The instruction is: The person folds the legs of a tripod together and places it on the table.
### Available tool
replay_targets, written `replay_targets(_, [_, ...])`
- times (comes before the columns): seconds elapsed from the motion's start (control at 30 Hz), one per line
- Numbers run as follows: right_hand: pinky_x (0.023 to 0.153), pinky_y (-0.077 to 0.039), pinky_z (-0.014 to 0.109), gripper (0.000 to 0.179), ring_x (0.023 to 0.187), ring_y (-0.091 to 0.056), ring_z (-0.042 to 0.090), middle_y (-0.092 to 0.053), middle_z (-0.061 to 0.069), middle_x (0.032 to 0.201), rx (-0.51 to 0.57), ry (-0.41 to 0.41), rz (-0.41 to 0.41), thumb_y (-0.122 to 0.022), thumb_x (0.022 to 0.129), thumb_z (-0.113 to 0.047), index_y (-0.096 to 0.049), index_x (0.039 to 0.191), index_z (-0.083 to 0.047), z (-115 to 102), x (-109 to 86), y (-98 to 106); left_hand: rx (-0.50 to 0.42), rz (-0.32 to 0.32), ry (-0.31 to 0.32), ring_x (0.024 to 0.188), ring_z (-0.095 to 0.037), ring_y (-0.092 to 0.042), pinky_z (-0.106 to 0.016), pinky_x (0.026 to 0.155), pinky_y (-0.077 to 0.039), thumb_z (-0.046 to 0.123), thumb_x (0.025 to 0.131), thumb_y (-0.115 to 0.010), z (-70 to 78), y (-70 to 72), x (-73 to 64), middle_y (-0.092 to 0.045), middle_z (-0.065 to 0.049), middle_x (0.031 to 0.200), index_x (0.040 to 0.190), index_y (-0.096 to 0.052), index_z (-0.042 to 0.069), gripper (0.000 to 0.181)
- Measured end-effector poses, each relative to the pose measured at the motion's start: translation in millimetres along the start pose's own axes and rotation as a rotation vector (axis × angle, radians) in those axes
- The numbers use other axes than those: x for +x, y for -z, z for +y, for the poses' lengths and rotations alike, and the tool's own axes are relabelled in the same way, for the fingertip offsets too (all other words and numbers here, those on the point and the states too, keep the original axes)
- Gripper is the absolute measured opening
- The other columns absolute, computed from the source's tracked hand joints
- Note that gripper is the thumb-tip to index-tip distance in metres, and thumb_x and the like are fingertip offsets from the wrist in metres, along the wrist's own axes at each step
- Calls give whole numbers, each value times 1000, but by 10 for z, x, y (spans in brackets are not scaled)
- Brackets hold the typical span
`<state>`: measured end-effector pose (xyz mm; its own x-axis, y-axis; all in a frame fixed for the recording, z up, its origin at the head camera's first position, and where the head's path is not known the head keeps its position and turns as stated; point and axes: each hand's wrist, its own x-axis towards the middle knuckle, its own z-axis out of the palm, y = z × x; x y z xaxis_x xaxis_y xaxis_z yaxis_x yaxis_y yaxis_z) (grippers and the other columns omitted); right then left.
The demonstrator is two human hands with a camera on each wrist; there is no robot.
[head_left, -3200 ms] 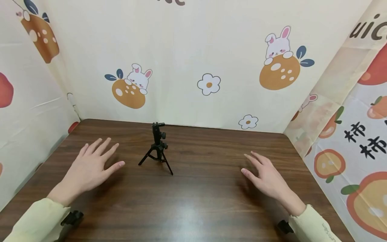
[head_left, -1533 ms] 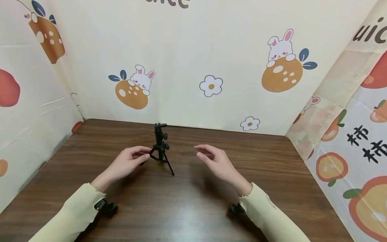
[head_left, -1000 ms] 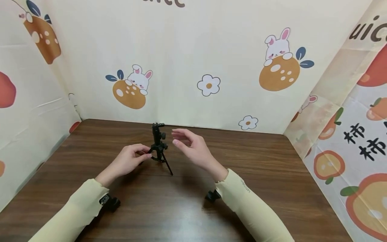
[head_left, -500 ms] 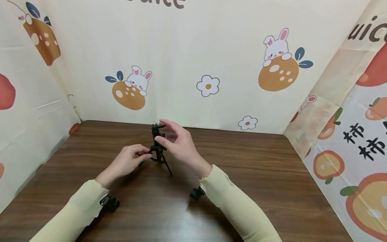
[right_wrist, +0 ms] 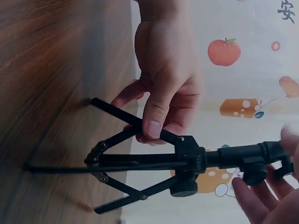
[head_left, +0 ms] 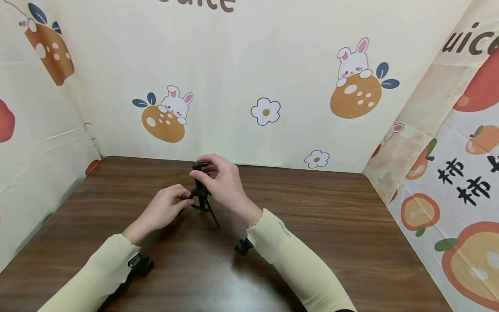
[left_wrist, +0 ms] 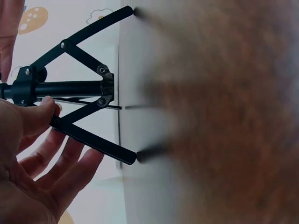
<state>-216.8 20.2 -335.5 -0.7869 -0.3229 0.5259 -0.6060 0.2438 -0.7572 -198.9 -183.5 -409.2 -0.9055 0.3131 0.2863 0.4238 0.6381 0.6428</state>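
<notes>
A small black tripod (head_left: pixel 202 195) stands upright with its legs spread on the brown wooden table (head_left: pixel 312 242). My left hand (head_left: pixel 165 209) pinches its left leg between thumb and fingers; the left wrist view shows the thumb (left_wrist: pixel 37 114) pressed near the leg's brace joint. Up at the head of the tripod, my right hand (head_left: pixel 224 182) curls round the upper column, thumb in front and fingers behind. In the right wrist view, those fingers (right_wrist: pixel 252 200) lie beside the upper adjusting knob (right_wrist: pixel 254 173). A lower knob (right_wrist: pixel 183 186) sits at the leg collar.
A cream cloth backdrop (head_left: pixel 226 86) with printed rabbits, fruit and flowers rises behind the table's far edge. Printed cloth sides (head_left: pixel 460 182) flank the table. Each wrist carries a small black camera, such as the left one (head_left: pixel 142 265).
Both hands have come in from the table's sides to the tripod. The left took hold of a leg; the right moved left and closed round the upper column. The tripod stays in place.
</notes>
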Motion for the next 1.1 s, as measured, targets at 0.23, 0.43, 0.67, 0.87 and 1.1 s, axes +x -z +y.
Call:
replay_targets(0.23, [78, -53, 20, 27, 90, -67, 9, -66, 4, 105, -38, 99, -3, -73, 92, -13, -68, 118, -8, 14, 6, -23, -72, 19, 31, 74, -17, -59, -30, 65, -50, 8, 94, -69, 13, 9, -32, -63, -1, 90, 90, -70, 9, 5])
replay_targets(0.43, [80, -52, 20, 26, 91, -65, 8, -64, 3, 101, -27, 129, -26, -71, 92, -9, -71, 118, -8, 35, 26, -8, -129, -8, 66, 72, -17, -59, -30, 61, -49, 10, 95, -69, -11, -5, -36, -63, -2, 90, 91, -70, 8, 5])
replay_targets(0.67, [82, -52, 21, 25, 92, -65, 6, -69, 2, 110, 14, 57, -52, -71, 92, -8, -72, 117, -8, 41, 53, 23, -160, -19, 42, 65, -15, -57, -29, 57, -47, 10, 95, -69, -21, -24, -25, -61, -2, 89, 90, -67, 10, 5])
replay_targets(0.87, [81, -53, 22, 26, 92, -67, 7, -69, 1, 111, 40, 20, -64, -71, 92, -9, -72, 118, -12, 34, 50, 40, -201, 0, 34, 64, -15, -55, -28, 56, -46, 8, 95, -68, -10, -55, -32, -58, -1, 87, 88, -63, 13, 10])
replay_targets(1.1, [80, -53, 24, 26, 91, -68, 10, -69, 1, 110, 70, -26, -58, -72, 91, -8, -72, 118, -10, 29, 49, 38, -252, 21, 59, 63, -14, -53, -28, 57, -46, 10, 96, -67, -21, -115, -28, -55, -3, 85, 88, -60, 12, 12])
